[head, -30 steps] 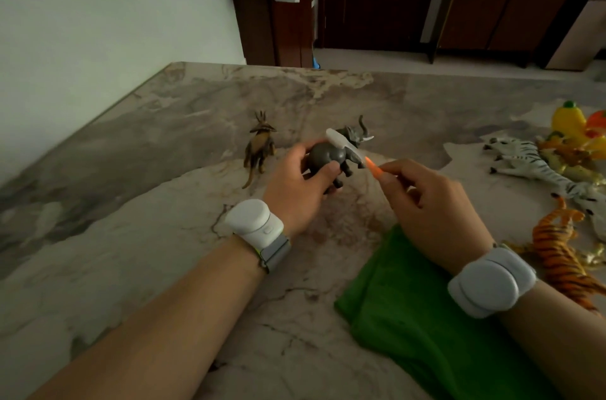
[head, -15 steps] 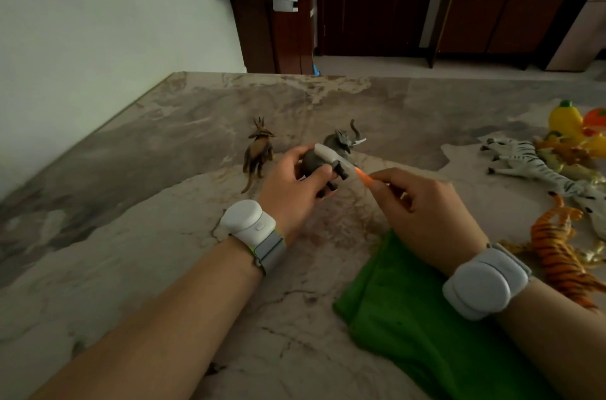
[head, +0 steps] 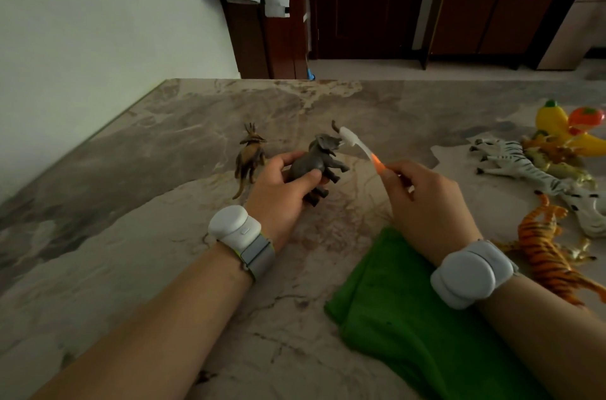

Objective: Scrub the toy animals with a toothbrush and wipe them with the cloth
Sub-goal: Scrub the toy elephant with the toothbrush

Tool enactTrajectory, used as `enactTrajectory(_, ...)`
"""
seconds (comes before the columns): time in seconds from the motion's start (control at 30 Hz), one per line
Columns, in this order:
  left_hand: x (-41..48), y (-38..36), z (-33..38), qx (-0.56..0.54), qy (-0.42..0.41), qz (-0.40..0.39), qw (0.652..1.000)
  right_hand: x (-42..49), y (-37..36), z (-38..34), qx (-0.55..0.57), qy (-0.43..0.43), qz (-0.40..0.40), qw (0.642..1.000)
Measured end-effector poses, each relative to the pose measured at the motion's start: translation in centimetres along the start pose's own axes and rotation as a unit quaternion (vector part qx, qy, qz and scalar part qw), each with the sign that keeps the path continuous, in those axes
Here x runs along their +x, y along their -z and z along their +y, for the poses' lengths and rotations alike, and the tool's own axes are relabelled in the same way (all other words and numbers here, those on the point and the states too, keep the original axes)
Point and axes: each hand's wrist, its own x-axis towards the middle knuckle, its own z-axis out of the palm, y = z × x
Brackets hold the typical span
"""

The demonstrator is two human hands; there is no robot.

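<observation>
My left hand (head: pixel 284 192) grips a grey toy elephant (head: pixel 318 161) by its body, holding it above the marble table (head: pixel 131 235) with its head up and to the right. My right hand (head: pixel 423 203) pinches a toothbrush (head: pixel 360 149) with a white head and an orange handle. The brush head touches the elephant's trunk and face. A green cloth (head: pixel 413 317) lies flat under my right forearm. A brown horned toy animal (head: pixel 250 155) stands just left of my left hand.
At the right lie a zebra (head: pixel 518 160), a tiger (head: pixel 547 249), a white toy (head: pixel 590 209) and several yellow and orange toys (head: pixel 564 131). A wall runs along the table's left edge. Dark wooden cabinets stand beyond the far edge.
The toothbrush has moved from the elephant's back up to its trunk and face. My left hand has tilted the elephant so its legs point right.
</observation>
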Motion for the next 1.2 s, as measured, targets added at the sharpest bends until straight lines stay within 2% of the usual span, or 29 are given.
enactTrajectory(0.13, -0.1, -0.1, 0.2, 0.004, 0.000, -0.001, 1.000, 0.1, 0.2, 0.0, 0.018, -0.008, 0.029, 0.999)
enactTrajectory(0.23, -0.4, -0.1, 0.5, 0.009, -0.003, -0.012, 1.000, -0.2, 0.0, -0.5, 0.010, 0.016, -0.006, 1.000)
enactTrajectory(0.4, -0.6, -0.5, 0.7, -0.025, -0.003, -0.010, 1.000, 0.3, 0.2, 0.3, 0.003, -0.031, 0.030, 0.999)
enactTrajectory(0.57, -0.6, -0.4, 0.8, -0.018, -0.006, -0.021, 1.000, -0.1, 0.5, -0.6, 0.016, -0.010, 0.020, 1.000)
enactTrajectory(0.8, -0.6, -0.1, 1.1, -0.040, -0.018, -0.017, 0.999, 2.3, 1.4, -5.4, 0.022, 0.067, -0.006, 0.997)
enactTrajectory(1.03, -0.1, 0.3, 0.7, -0.040, -0.030, 0.002, 0.999, 1.0, 0.0, -5.1, 0.044, -0.013, -0.073, 0.996)
enactTrajectory(1.2, 0.0, 0.1, 0.9, -0.061, -0.027, 0.000, 0.998, -2.5, -1.3, -6.3, 0.118, -0.066, -0.069, 0.988)
